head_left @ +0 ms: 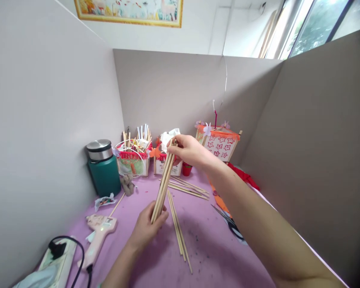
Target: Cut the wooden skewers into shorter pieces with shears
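Observation:
A bundle of wooden sticks (164, 184) is held up at a slant over the table. My left hand (148, 224) is closed around its lower end, and my right hand (183, 150) pinches the upper end. Just below the bundle, a few loose sticks (177, 230) lie on the purple tabletop (213, 256). Another group of sticks (189, 188) rests farther back, beneath my right forearm. Scissors (229, 222) with dark handles lie beside that forearm, partly hidden by it.
Left stand a green flask (103, 170), a pink glue gun (99, 236) and a power strip (58, 256) with a black cord. Behind are a decorated box of sticks (133, 164), a second box (171, 170), a red pot (186, 169) and a hanging paper lantern (220, 146). Grey panels (180, 88) enclose the table.

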